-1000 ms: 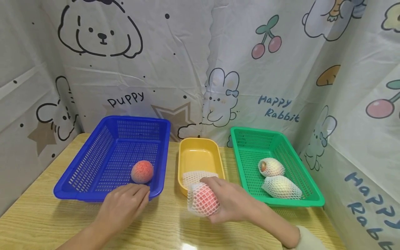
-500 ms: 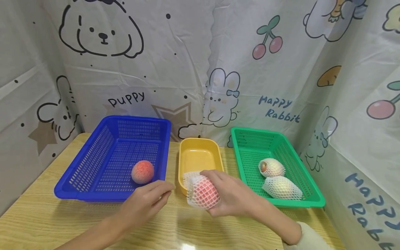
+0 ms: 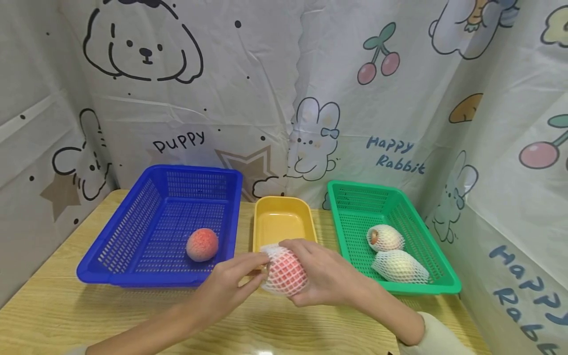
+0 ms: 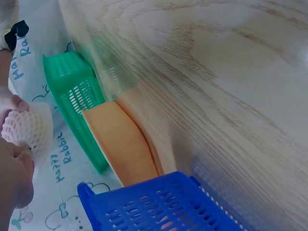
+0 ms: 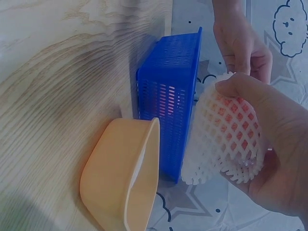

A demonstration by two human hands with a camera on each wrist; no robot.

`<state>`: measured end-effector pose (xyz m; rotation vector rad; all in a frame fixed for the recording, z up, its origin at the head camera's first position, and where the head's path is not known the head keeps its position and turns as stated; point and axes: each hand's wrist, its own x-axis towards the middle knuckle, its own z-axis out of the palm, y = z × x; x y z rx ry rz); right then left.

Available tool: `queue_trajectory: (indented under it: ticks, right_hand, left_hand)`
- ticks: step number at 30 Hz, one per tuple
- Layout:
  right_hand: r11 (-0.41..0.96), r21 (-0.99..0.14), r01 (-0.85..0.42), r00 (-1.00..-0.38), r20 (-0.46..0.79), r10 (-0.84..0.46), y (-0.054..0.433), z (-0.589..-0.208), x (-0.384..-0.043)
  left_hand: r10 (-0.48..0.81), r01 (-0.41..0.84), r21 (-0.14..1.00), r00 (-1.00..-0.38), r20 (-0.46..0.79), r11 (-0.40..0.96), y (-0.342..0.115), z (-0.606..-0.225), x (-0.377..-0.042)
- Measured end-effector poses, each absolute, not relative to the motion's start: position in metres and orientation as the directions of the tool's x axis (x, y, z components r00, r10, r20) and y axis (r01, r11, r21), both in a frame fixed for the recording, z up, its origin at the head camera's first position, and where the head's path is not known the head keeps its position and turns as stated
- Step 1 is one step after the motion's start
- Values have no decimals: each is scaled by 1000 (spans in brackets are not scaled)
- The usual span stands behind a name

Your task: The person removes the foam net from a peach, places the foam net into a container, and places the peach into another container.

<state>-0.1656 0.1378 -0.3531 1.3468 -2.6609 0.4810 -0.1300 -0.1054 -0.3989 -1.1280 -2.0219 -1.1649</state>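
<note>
A red peach in a white foam fruit net [image 3: 287, 272] is held above the table, in front of the yellow tray [image 3: 284, 220]. My right hand [image 3: 330, 273] grips it from the right, with thumb and fingers curled round the net. At the net's left edge, my left hand [image 3: 230, 281] pinches the mesh between thumb and fingers; the fingertips are partly hidden. In the right wrist view the peach [image 5: 236, 120] shows red through the mesh. A bare pink peach [image 3: 202, 244] lies in the blue basket [image 3: 159, 231].
At the right stands a green basket [image 3: 355, 236] with two net-wrapped fruits [image 3: 400, 266] near its front. The yellow tray sits between the two baskets on the wooden table [image 3: 284, 325]. A printed curtain [image 3: 266, 74] hangs close behind and at both sides.
My left hand has moved right from the blue basket's front edge to the net's left edge. The right hand has risen slightly with the netted peach still in its grip.
</note>
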Motion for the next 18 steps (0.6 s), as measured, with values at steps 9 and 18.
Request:
queue_trajectory:
  ticks: [9,18]
  right_hand:
    - [544,-212,-812,-584,253,-772,137,-353,-165]
    - [528,-223,-820,-572,263,-777,134,-352,-163]
  left_hand:
    - [491,863,334,-494,718,380,-104,-401,-133]
    - [512,850,345,-518,685,399,-98,-402,-135]
